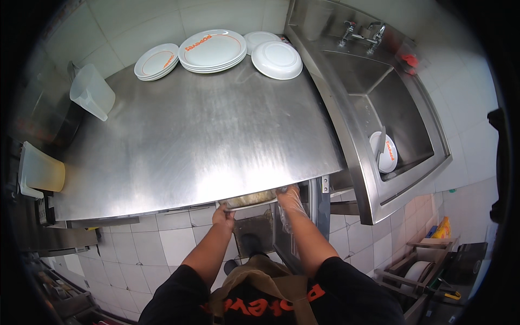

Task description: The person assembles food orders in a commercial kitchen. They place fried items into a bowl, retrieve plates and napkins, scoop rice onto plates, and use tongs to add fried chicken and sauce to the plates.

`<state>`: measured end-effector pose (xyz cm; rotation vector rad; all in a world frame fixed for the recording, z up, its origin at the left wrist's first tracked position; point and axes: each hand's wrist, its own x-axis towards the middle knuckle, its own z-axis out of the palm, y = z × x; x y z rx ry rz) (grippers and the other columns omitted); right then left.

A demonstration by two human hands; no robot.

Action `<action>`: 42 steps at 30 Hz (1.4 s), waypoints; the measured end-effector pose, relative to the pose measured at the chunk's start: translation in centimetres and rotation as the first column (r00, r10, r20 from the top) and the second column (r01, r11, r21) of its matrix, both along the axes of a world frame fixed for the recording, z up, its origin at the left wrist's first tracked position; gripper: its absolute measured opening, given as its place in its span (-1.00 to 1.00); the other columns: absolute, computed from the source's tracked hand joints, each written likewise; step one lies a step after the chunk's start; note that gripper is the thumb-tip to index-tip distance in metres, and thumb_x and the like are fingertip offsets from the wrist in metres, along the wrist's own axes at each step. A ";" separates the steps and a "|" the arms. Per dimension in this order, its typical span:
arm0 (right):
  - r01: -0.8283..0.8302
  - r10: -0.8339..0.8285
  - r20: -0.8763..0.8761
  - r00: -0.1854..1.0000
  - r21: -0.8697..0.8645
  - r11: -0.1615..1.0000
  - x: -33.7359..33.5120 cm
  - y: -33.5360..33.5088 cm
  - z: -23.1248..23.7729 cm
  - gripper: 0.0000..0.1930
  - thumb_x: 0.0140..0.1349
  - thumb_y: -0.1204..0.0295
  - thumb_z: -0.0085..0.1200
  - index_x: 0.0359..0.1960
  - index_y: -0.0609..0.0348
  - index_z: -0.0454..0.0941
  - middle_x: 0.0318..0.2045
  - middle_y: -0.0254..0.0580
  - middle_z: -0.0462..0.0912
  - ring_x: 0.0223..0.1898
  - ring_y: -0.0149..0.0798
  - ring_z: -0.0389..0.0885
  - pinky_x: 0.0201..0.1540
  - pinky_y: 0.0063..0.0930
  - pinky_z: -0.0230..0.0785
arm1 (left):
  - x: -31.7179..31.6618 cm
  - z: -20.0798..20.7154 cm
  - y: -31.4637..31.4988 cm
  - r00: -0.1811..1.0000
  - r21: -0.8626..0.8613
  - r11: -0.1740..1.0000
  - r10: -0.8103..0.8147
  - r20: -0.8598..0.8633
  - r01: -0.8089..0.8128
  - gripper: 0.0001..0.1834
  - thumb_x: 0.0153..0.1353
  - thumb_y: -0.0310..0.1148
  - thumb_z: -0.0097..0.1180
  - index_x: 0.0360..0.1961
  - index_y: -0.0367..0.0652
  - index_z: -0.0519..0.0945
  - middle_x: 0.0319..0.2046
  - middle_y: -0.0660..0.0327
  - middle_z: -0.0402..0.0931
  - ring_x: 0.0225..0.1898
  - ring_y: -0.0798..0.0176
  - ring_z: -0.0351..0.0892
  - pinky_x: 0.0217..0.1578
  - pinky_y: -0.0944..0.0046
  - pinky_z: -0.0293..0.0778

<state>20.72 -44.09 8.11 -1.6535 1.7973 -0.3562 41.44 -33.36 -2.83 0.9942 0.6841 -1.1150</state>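
The far part of the tray [253, 206] is hidden beneath the near edge of the steel table [189, 135]; its pale yellowish contents cannot be identified. Some fingers of the left hand [223, 215] are concealed at the tray's left end. The clear glove [292, 201] and the table edge obscure the right hand's [288, 196] grip. The apron [242, 277] partly covers the shoes [231, 265]. At the far right, one white plate [260, 39] is overlapped by others. In the sink [374, 199], a utensil [381, 142] masks part of a plate [390, 160]. The red object [409, 63] beside the sink is indistinct.
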 end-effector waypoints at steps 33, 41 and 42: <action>-0.343 -0.038 0.776 0.629 0.321 0.883 -4.9 17.3 5.6 -0.37 0.30 0.45 0.00 0.35 0.15 -0.02 0.07 -0.20 0.33 0.03 -0.28 0.45 -0.03 -0.40 0.47 | 5.8 -2.4 27.0 0.317 0.623 0.501 -0.864 0.390 0.601 -0.77 0.20 -0.22 0.09 -0.36 -0.17 0.59 -0.41 0.17 0.58 -0.47 0.30 0.52 -0.52 0.27 0.40; -0.286 -0.239 0.799 0.552 0.451 0.845 4.5 10.8 4.4 -0.43 0.18 0.50 0.15 0.20 0.16 0.17 -0.06 -0.17 0.46 0.05 -0.14 0.49 0.08 -0.28 0.41 | 14.7 10.3 38.2 0.151 0.558 0.830 -0.553 0.819 0.012 -0.84 0.27 -0.59 -0.13 -0.18 -0.29 0.48 -0.22 0.13 0.53 -0.17 0.26 0.49 -0.06 0.32 0.36; -0.282 -0.239 0.803 0.547 0.445 0.850 5.1 10.0 4.4 -0.41 0.18 0.51 0.15 0.22 0.17 0.16 -0.04 -0.14 0.47 0.05 -0.12 0.50 0.09 -0.28 0.41 | 14.9 11.8 35.5 0.199 0.427 0.904 -0.418 0.887 -0.006 -0.83 0.27 -0.59 -0.12 -0.14 -0.29 0.47 -0.16 0.12 0.52 -0.11 0.25 0.48 0.00 0.32 0.34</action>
